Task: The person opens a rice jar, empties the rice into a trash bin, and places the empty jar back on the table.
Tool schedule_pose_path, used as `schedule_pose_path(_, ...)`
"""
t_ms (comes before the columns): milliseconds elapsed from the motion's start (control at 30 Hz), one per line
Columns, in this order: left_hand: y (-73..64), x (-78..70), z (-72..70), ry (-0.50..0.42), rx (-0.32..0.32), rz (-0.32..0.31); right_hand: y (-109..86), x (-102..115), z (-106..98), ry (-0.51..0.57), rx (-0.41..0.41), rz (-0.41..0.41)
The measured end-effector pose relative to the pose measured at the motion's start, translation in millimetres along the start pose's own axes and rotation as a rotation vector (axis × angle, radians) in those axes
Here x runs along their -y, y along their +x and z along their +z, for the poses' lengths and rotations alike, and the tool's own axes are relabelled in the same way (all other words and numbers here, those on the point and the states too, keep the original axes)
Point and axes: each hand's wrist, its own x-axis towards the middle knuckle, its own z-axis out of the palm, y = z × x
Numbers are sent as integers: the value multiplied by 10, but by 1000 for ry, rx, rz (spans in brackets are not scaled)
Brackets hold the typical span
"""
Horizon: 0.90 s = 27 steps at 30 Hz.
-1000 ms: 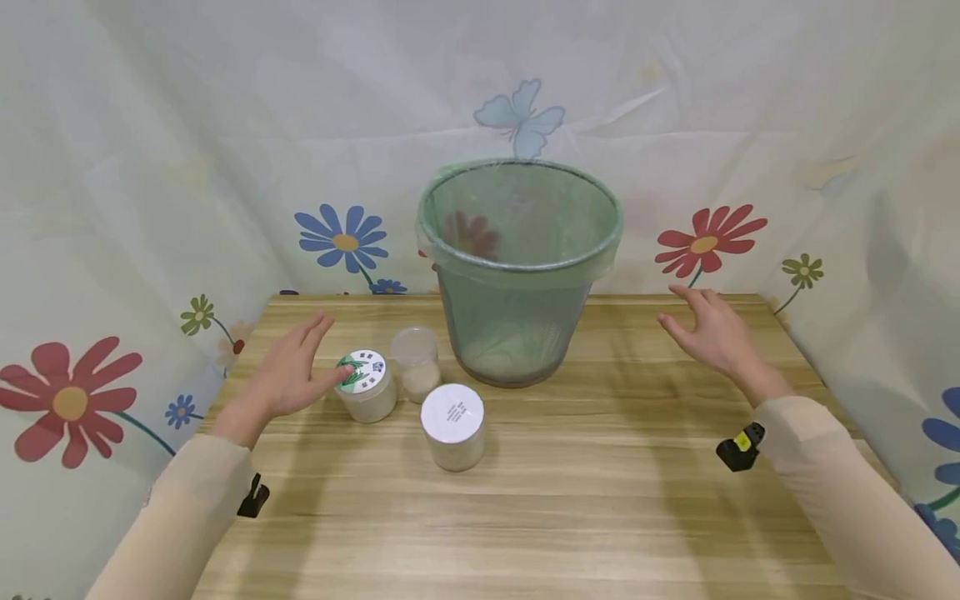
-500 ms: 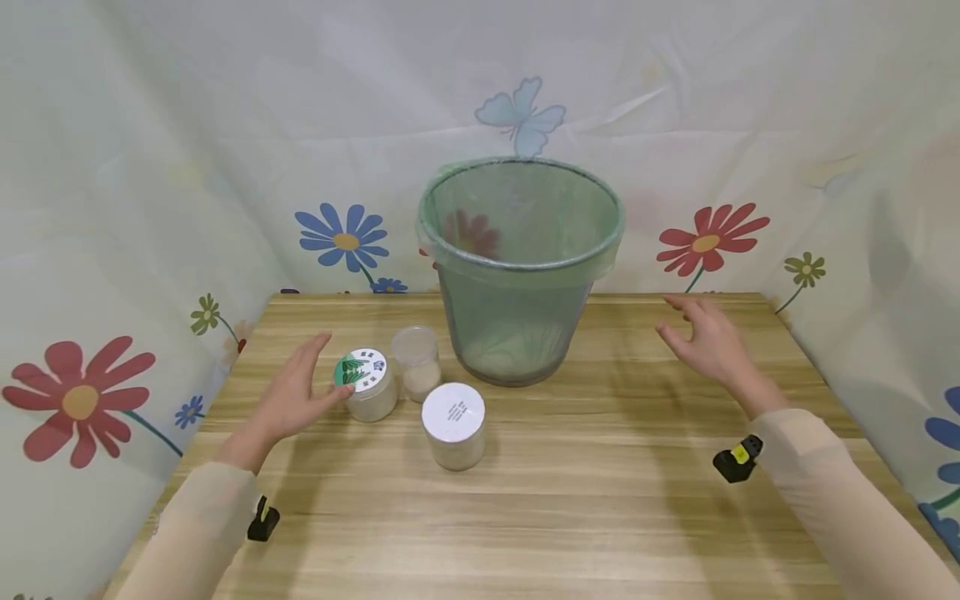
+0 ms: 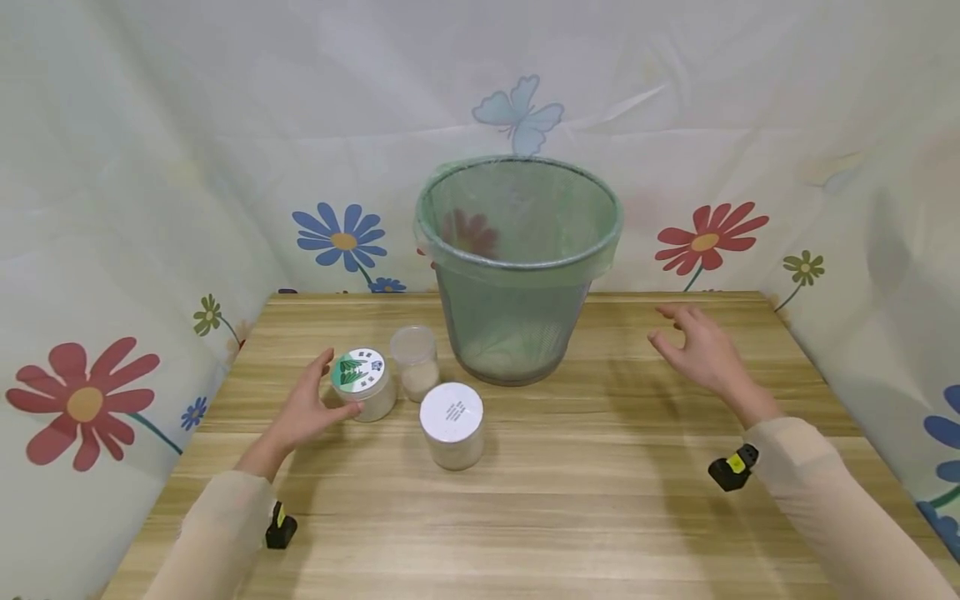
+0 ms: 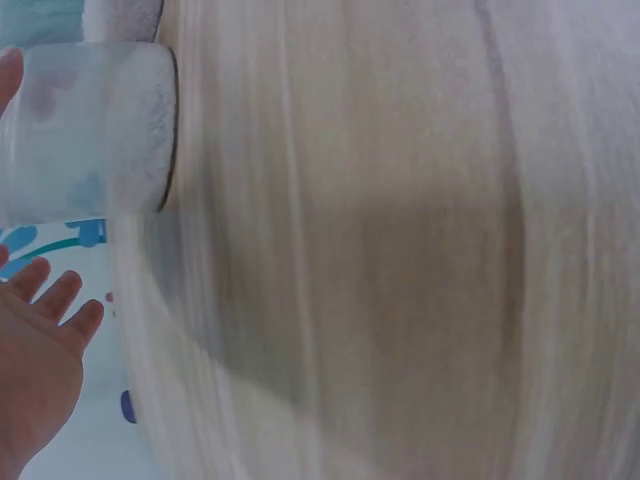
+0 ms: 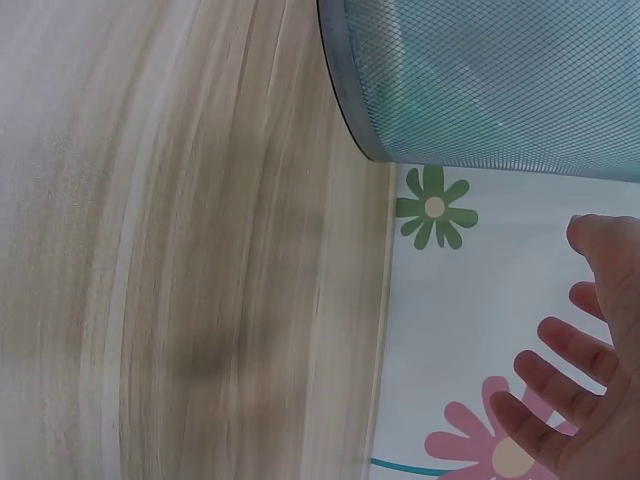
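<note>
On the wooden table, my left hand (image 3: pixel 302 410) spreads thumb and fingers around the near-left side of a clear plastic jar (image 3: pixel 363 379) with a green-and-white printed lid. In the left wrist view, the fingers of my left hand (image 4: pixel 40 370) stand apart from the jar's wall (image 4: pixel 85 140); whether the thumb touches it, I cannot tell. My right hand (image 3: pixel 701 350) hovers over the table's right side, fingers loosely bent and holding nothing. It is nearest to a mesh wastebasket (image 3: pixel 517 325), lined with a thin green bag.
Close behind the printed-lid jar is a taller clear container (image 3: pixel 415 364) with pale contents. A jar with a plain white lid (image 3: pixel 452 427) stands nearer the front. Flower-printed curtain (image 3: pixel 705 150) surrounds the wooden table (image 3: pixel 585 508) at the back and both sides.
My left hand has lowered and moved right, bringing thumb and fingers around the printed-lid jar. My right hand has dropped slightly toward the table. The jars and wastebasket stay put.
</note>
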Motion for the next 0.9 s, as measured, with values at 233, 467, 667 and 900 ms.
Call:
schedule_pose_path(233,37,52,125,-40,16,-18,-21,53,58,17,21,-10)
schedule_pose_path(467,59,77,239,-131,-5,1,-35,133,106,26,20,-50)
schedule_pose_path(667,53,65,291,-150,-22,-10,-40,216,123,27,3,-98)
schedule_pose_path(900,61,62,330,-166,-33,-50,-58,285,151,36,-6,-115)
